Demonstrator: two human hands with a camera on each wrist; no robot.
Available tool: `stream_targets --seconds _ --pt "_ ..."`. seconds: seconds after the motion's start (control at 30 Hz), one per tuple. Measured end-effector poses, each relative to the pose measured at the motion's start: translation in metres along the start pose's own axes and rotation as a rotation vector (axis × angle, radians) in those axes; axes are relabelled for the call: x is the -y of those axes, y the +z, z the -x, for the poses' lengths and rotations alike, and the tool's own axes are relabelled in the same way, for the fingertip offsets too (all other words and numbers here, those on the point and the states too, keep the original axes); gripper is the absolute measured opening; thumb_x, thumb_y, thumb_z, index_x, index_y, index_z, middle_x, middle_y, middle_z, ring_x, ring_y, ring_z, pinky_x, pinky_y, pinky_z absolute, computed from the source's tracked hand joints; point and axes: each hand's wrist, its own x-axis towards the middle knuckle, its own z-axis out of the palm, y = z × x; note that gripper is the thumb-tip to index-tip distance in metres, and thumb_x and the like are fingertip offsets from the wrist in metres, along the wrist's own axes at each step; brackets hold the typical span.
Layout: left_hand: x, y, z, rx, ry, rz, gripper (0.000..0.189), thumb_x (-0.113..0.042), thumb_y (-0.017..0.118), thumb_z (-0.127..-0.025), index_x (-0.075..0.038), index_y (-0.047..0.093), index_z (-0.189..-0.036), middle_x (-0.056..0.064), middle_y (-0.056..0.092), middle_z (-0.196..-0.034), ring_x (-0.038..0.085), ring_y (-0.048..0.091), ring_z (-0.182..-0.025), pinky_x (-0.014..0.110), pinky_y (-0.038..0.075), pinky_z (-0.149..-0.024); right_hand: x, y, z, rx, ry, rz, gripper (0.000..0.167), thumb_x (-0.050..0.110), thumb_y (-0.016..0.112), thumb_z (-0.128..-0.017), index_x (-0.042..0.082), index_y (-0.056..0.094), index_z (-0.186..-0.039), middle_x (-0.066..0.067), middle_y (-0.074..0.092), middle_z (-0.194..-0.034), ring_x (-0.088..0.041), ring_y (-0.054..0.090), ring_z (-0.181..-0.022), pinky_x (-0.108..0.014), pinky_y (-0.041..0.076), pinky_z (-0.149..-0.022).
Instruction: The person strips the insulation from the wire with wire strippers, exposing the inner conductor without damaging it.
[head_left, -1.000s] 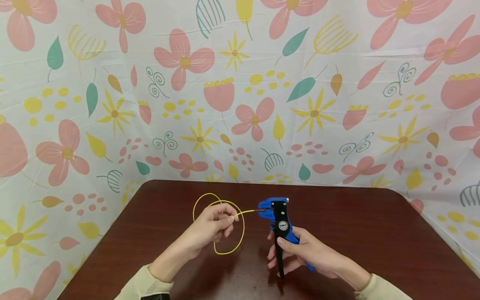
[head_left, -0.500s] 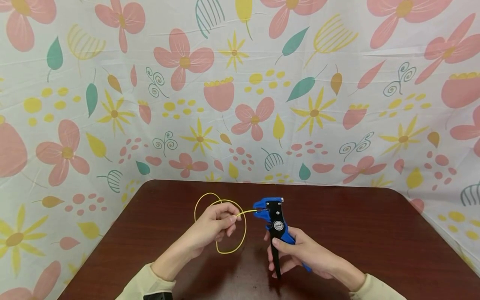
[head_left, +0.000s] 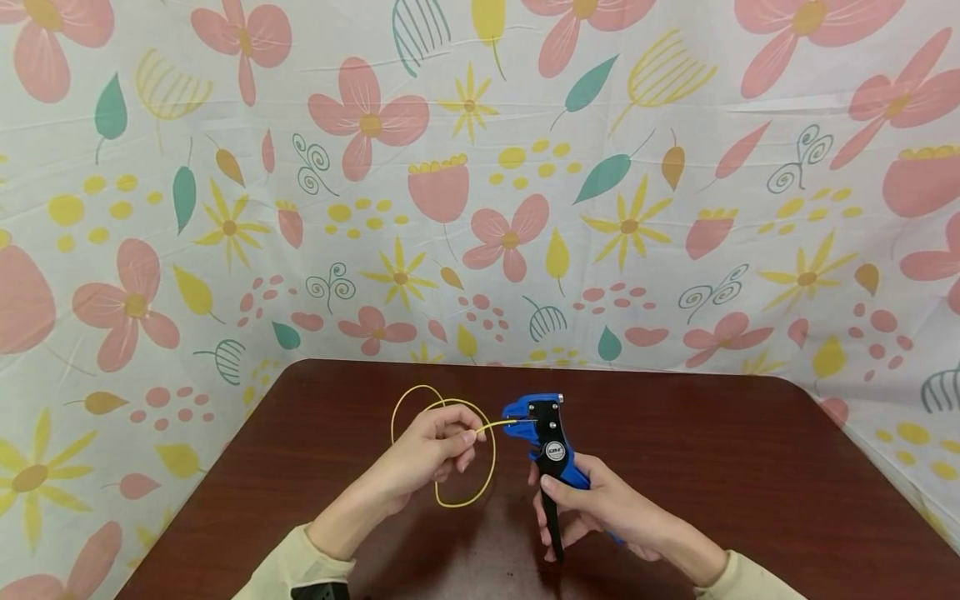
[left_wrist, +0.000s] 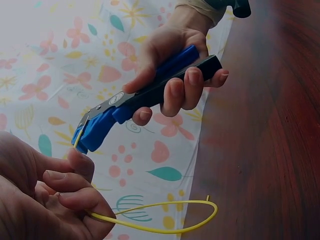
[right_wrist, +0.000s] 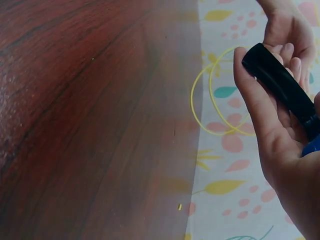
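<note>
My left hand (head_left: 438,446) pinches a yellow wire (head_left: 467,505) between thumb and fingers close to one end. The rest of it hangs in loose loops around and behind that hand. In my right hand (head_left: 603,497) is a blue and black wire stripper (head_left: 553,429), held upright with its blue head to the left and my thumb across the black handle. The wire's end reaches into the slot of the stripper's head. From the left wrist view, my fingers wrap the stripper's two handles (left_wrist: 200,70), which stand apart.
A dark reddish-brown table (head_left: 750,467) lies beneath both hands. Behind it hangs a white cloth (head_left: 675,275) printed with flowers and leaves. A tiny yellow bit (right_wrist: 180,206) shows in the right wrist view, by the table's edge.
The right hand has brought the wire stripper left, over the wire's end. The bare tip that showed outside the stripper's head now lies within it. My left hand has shifted slightly right.
</note>
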Motion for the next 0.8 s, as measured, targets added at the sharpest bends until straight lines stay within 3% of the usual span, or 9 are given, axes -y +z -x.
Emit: stream_targets --seconds 0.8 --pt "0.0036 0.0020 -0.0027 -0.013 -0.012 0.003 0.010 -0.004 0.055 -0.108 0.001 0.064 -0.107 0.005 0.056 -0.072 0.015 0.038 -0.054 0.022 0.032 -0.051 0.0009 0.0080 0.0000 0.003 -0.056 0.003 0.028 0.013 0.039 -0.116 -0.008 0.056 -0.125 -0.015 0.067 -0.093 -0.022 0.072 -0.078 -0.048 0.063 -0.069"
